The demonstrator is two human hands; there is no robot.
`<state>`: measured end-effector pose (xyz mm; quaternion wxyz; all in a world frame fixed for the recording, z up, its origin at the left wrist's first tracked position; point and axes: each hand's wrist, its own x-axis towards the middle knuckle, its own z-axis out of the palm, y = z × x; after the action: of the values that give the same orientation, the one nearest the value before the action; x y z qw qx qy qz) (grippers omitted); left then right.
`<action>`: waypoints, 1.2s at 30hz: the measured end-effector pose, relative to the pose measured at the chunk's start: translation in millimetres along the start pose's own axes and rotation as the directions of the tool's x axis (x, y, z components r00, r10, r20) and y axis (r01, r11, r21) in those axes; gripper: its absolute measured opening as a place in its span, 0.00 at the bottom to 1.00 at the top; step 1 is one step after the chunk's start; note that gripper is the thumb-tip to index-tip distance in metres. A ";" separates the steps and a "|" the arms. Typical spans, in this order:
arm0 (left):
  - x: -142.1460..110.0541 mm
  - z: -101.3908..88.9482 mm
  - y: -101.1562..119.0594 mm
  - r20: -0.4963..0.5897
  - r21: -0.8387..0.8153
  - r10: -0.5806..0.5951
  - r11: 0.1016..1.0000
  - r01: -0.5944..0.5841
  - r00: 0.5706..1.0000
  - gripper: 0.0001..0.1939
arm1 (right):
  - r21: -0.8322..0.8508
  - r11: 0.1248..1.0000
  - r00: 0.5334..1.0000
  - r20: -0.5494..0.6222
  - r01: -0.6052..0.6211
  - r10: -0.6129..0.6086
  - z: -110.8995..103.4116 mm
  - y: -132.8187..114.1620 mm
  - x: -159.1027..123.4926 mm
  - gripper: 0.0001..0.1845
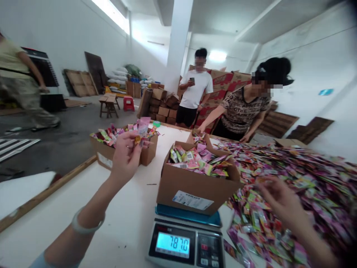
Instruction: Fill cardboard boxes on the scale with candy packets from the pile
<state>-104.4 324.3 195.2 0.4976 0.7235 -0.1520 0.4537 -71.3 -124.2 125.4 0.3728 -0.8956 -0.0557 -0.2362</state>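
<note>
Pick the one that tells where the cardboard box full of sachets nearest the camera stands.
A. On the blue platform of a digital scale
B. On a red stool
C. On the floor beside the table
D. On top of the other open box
A: the cardboard box sits on the blue platform of the scale, whose lit display shows below it, while the left hand holds sachets near the other box farther back.

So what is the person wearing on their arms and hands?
The left hand is bare, with a pale, smooth, round bangle around the wrist. Near the elbow, a bit of light blue sleeve shows at the bottom edge. The right hand is blurred; no ring, glove or sleeve can be seen on it.
</note>
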 end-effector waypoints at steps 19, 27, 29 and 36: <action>30.9 39.1 55.7 0.405 0.275 -0.081 0.961 -0.037 0.911 0.17 | -0.240 0.866 0.749 0.630 0.439 -0.205 80.0 -207.6 80.7 0.21; 39.6 52.2 64.8 0.330 0.164 -0.065 0.986 0.011 0.942 0.18 | 0.506 0.833 0.932 0.142 0.222 -0.334 36.5 -194.8 100.3 0.18; 43.7 72.2 69.4 0.352 0.085 -0.059 0.996 0.031 0.934 0.20 | 0.669 0.699 0.950 -0.033 0.253 -0.311 37.6 -205.2 98.9 0.20; 50.2 139.5 84.3 0.343 -0.054 0.094 0.995 -0.080 0.935 0.23 | 0.780 0.529 0.938 -0.217 0.334 -0.271 39.4 -224.1 79.3 0.11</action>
<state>-63.4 177.6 271.8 0.4567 0.7746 -0.2774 0.3385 -48.2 57.5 282.0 0.6928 -0.5956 -0.2980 -0.2765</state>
